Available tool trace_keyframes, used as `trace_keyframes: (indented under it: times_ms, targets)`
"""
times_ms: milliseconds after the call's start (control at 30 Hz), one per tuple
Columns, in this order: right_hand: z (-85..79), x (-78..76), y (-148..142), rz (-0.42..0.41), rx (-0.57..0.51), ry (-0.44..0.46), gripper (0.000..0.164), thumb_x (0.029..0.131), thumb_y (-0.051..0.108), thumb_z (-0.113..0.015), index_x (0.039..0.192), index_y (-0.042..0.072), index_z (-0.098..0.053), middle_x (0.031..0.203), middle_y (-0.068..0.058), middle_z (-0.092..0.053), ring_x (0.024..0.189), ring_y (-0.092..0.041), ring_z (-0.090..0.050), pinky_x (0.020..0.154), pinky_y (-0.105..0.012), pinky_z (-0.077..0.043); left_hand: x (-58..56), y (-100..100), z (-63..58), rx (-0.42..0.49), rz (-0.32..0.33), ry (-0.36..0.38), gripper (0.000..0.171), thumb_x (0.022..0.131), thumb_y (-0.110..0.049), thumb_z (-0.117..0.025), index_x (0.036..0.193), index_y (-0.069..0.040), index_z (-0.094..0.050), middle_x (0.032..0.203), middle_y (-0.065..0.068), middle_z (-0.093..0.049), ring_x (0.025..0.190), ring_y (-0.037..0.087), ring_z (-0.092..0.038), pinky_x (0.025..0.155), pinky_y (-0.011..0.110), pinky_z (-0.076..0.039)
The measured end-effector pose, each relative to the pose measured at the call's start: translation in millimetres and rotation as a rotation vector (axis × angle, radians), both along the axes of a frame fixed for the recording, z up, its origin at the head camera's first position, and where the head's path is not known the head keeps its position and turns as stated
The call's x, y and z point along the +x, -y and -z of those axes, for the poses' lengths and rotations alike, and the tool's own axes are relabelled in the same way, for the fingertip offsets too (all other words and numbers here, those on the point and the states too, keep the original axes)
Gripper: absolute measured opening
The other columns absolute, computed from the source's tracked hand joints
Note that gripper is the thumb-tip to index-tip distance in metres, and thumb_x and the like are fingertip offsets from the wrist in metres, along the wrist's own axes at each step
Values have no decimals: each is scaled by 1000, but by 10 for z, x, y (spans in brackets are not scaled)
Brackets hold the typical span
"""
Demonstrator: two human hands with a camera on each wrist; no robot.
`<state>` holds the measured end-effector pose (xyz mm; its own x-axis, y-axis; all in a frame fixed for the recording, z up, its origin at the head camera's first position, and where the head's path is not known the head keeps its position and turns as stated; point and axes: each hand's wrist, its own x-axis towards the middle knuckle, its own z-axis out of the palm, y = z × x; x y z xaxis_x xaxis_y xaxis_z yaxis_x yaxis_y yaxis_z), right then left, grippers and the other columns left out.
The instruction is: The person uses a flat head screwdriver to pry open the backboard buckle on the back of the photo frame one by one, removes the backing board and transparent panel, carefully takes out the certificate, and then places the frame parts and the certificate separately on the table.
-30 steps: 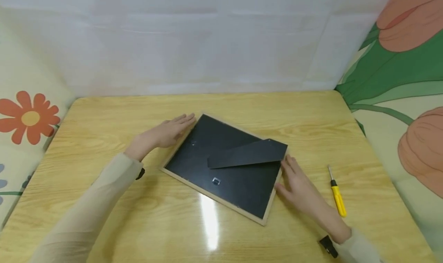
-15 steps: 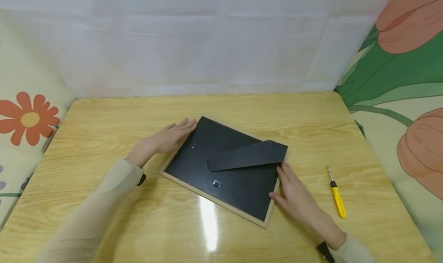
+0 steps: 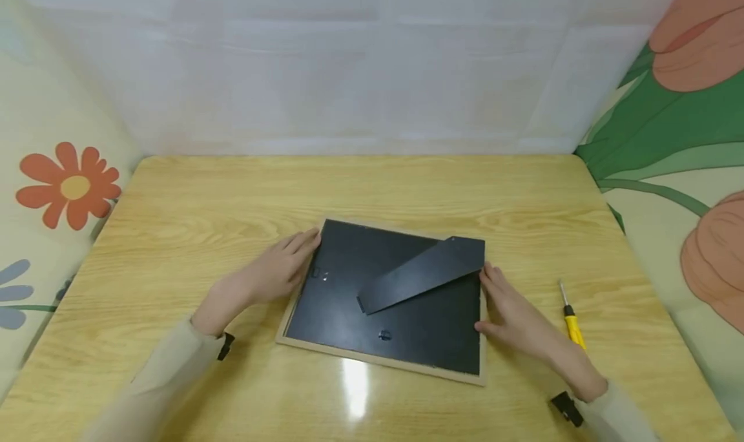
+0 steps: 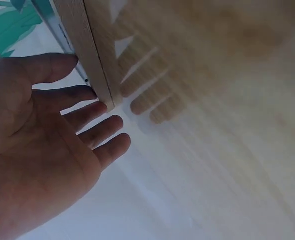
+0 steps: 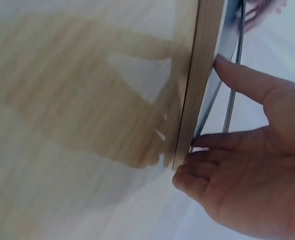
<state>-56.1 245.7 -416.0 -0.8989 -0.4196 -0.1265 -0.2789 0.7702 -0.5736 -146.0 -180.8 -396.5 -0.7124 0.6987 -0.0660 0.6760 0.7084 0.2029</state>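
Note:
A picture frame [image 3: 343,319] with a pale wooden border lies back side up on the table, slightly askew. Its black easel leg [image 3: 421,274] slants across the black backing. At the frame's left edge, my left hand [image 3: 261,284] touches the wood with extended fingertips; the left wrist view shows thumb and fingers spread along the border [image 4: 80,40]. My right hand [image 3: 517,316] rests against the opposite edge. There, the right wrist view has its thumb on the border [image 5: 202,65] and its fingers by the corner, loosely extended.
A screwdriver [image 3: 573,329] with a yellow handle lies right of the frame, partly behind my right wrist. The wood-grain table [image 3: 232,196] meets a white sheet [image 3: 372,86] at the back. Flower-patterned cloth [image 3: 668,151] hangs at both sides.
The frame has turned counterclockwise between my hands, so its long edges lie closer to level. My left hand has come nearer to me; the head view has shifted slightly.

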Motion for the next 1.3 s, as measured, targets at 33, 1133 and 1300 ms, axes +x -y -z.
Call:
trace_keyframes:
  times_ms: [33, 1133, 1300]
  targets:
    - [-9, -19, -19, -10, -3, 6, 85, 85, 12, -74, 146, -15, -21, 154, -31, -7, 141, -48, -6, 109, -60, -19, 52, 8, 2, -1, -3, -4, 56, 96, -3, -51, 144, 13, -29, 151, 30, -24, 136, 46, -28, 109, 57, -27]
    - [-105, -185, -301, -142, -73, 80, 83, 85, 7, -73, 147, -13, -21, 155, -30, -7, 140, -47, -15, 108, -60, -24, 641, -25, -56, 115, -106, 180, 75, 94, -20, -64, 149, 8, -21, 156, 26, -13, 140, 43, -22, 108, 53, -29]
    - [-117, -173, -296, -157, -53, 82, 83, 86, 10, -73, 147, -12, -21, 155, -30, -7, 139, -47, -16, 107, -60, -26, 674, -20, -53, 119, -106, 167, 75, 93, -20, -64, 148, 9, -22, 155, 27, -14, 139, 43, -22, 108, 53, -29]
